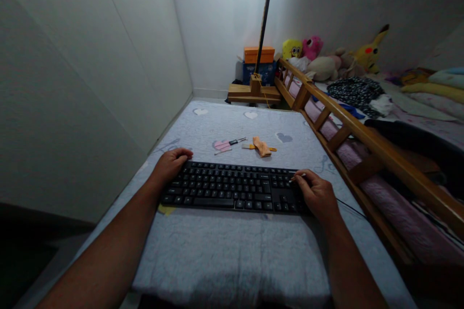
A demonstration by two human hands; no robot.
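Note:
A black keyboard (224,187) lies flat on the cloth-covered table. My left hand (172,164) holds its upper left corner, fingers drawn together. Over the right part of the keys, my right hand (316,193) pinches a thin white swab (297,178), its tip close to the keys. Behind the keyboard lie another thin swab (223,152), a tool with a black handle and metal end (238,141), and an orange cloth (261,147) across a yellow-handled brush (248,146).
A cable (351,207) runs right from behind my right hand. Along the right side stands a wooden bed rail (348,123), with toys and clothes beyond. A wooden stand (255,88) with a dark pole and boxes (258,54) are past the far edge; a pale cabinet (108,82) is left.

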